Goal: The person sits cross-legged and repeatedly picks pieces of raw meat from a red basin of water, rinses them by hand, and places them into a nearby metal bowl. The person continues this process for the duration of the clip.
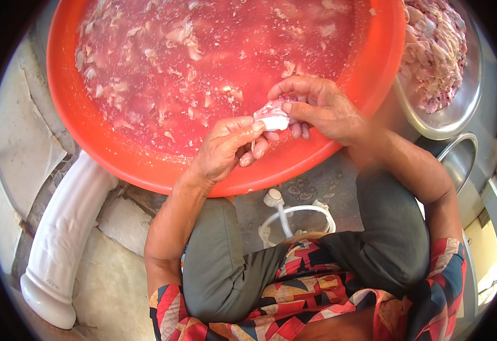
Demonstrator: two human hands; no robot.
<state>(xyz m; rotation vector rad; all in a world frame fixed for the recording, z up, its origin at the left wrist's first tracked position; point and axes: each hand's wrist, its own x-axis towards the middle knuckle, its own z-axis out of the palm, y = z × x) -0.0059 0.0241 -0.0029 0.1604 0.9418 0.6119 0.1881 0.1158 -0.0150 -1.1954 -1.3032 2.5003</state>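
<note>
A small pink and white piece of raw meat [272, 116] is held between my two hands, over the near rim of a large orange-red basin [66, 96]. My left hand [231, 139] pinches its near side, thumb on top and fingers curled beneath. On the far right side of the piece my right hand [323, 108] grips with thumb and fingers. Reddish, cloudy water fills the basin, with many pale scraps [186, 42] floating in it. The fingertips under the piece are partly hidden.
A metal bowl heaped with raw meat pieces [436, 54] stands at the far right, with another metal vessel [459, 162] nearer. A white baluster-shaped column [69, 227] lies to the left on stone slabs [112, 278]. Between my knees is a white looped pipe [285, 220].
</note>
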